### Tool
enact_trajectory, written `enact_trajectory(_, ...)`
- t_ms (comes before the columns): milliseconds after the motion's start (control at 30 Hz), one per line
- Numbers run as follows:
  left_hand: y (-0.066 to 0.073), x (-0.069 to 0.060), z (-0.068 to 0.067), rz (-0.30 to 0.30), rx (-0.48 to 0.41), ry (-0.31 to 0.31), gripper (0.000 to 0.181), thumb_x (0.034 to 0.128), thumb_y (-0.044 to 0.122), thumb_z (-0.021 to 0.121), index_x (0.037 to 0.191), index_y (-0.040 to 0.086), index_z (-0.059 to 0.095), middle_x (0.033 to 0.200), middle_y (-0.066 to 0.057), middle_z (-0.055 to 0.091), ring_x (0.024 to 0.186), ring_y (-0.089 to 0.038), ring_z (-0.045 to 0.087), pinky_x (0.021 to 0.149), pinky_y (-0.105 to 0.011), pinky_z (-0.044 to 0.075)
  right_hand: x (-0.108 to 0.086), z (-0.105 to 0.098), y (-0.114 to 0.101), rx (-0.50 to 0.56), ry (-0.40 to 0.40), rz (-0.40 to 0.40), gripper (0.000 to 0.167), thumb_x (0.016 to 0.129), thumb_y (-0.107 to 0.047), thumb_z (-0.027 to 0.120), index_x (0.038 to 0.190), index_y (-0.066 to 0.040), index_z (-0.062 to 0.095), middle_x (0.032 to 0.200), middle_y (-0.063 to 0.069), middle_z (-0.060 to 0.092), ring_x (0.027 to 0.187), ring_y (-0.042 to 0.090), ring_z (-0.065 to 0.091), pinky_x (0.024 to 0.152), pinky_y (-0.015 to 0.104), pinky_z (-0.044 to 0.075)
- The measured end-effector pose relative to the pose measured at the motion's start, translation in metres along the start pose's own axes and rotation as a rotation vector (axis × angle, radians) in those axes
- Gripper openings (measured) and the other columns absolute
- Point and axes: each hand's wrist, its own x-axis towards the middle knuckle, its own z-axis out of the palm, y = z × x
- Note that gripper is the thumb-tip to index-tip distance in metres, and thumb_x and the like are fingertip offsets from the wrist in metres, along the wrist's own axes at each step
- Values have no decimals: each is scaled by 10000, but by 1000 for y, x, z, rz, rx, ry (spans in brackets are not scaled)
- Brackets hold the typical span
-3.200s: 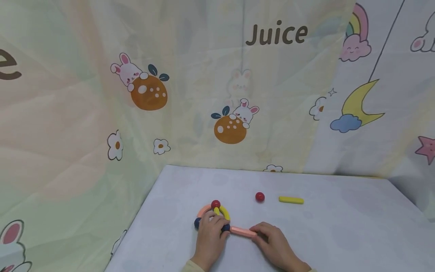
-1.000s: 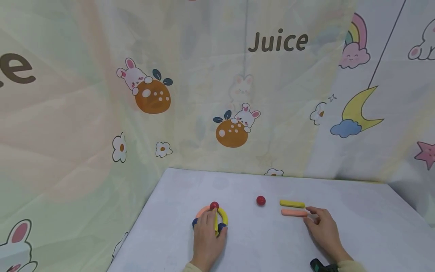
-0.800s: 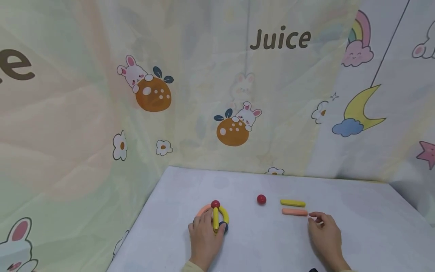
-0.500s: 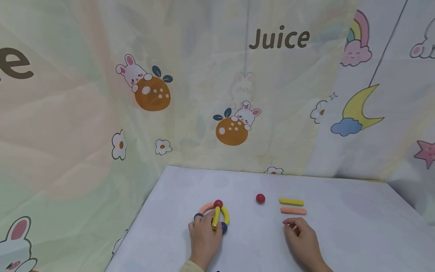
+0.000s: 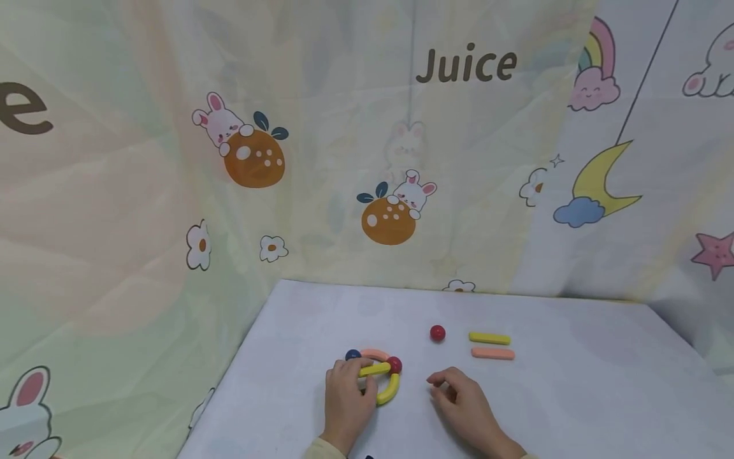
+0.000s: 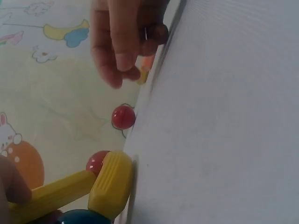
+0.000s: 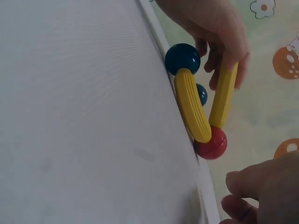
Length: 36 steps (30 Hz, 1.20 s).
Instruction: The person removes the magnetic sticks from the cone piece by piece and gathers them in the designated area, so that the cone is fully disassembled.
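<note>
My left hand (image 5: 346, 398) pinches a straight yellow rod (image 5: 375, 369), raised at a slant from a red ball (image 5: 394, 364). That ball also joins a curved yellow rod (image 5: 390, 390) and a curved salmon-pink rod (image 5: 375, 354). A dark blue ball (image 5: 352, 354) sits at the pink rod's far end. In the right wrist view another blue ball (image 7: 182, 59) meets the curved yellow rod; the left hand mostly hides it in the head view. My right hand (image 5: 461, 408), fingers loosely bent and holding nothing, is just right of this toy.
Farther back on the white table (image 5: 573, 382) lie a loose red ball (image 5: 438, 333), a straight yellow rod (image 5: 490, 338) and a straight pink rod (image 5: 493, 353) side by side. A printed curtain (image 5: 321, 210) hangs behind the table.
The right hand laid the straight pink rod beside the loose yellow one, let go and came back left. The left hand turned the ball-and-rod toy clockwise, so its red ball now points right.
</note>
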Motion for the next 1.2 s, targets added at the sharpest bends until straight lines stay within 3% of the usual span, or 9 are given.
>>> enact_trajectory(133,-3,-1,1,95,-72,-4,227,828,167,693,1052,197,676,948,142,649,824,-54,464,718,-273,372,9,14,-9,-28,-34,-72,277,825,-117,763,1057,-243,677,969,-110,600,713,62,496,606,195,450)
enact_trajectory(300,-1,-3,2,195,-156,-16,319,857,199,694,1171,155,656,925,125,605,813,-80,495,702,-260,393,16,30,-18,-29,-4,-139,377,791,-163,811,1134,-252,679,1047,-117,588,785,76,517,659,199,473)
enact_trajectory(433,-2,-3,4,321,-180,18,345,884,241,707,1204,127,650,948,118,633,815,-51,534,695,-233,406,17,36,-21,-28,29,-169,310,795,-148,806,1071,-247,705,964,-141,577,773,57,521,665,199,477)
enact_trajectory(567,-4,-2,8,416,-144,27,255,866,240,740,1101,150,697,940,125,674,793,-28,537,684,-209,417,15,41,-23,-3,46,-181,259,798,-154,802,1015,-264,712,890,-170,597,695,32,497,617,193,448)
enact_trajectory(767,-4,-4,6,400,-15,-107,242,852,282,748,1081,211,717,985,152,691,810,-26,523,687,-216,409,12,44,-23,28,14,-195,222,822,-171,772,1024,-244,715,817,-175,654,611,3,482,567,195,428)
enact_trajectory(1000,-4,-6,6,429,79,-130,230,804,286,795,1011,204,737,974,138,672,844,-53,537,739,-260,444,4,33,-28,145,-18,-84,294,851,-192,751,1132,-222,669,985,-119,704,751,24,602,664,209,513)
enact_trajectory(1067,-4,-6,6,431,100,-135,243,804,292,796,1021,198,743,985,125,671,859,-66,545,760,-276,459,0,28,-33,201,27,-110,325,832,-178,777,1136,-219,669,1004,-116,688,761,49,607,664,220,525)
enact_trajectory(1200,-2,-6,5,423,117,-151,251,812,302,792,1037,204,745,992,117,667,875,-81,546,790,-293,469,-5,16,-44,266,165,-282,354,794,-137,811,1107,-240,680,980,-121,654,716,77,580,602,237,520)
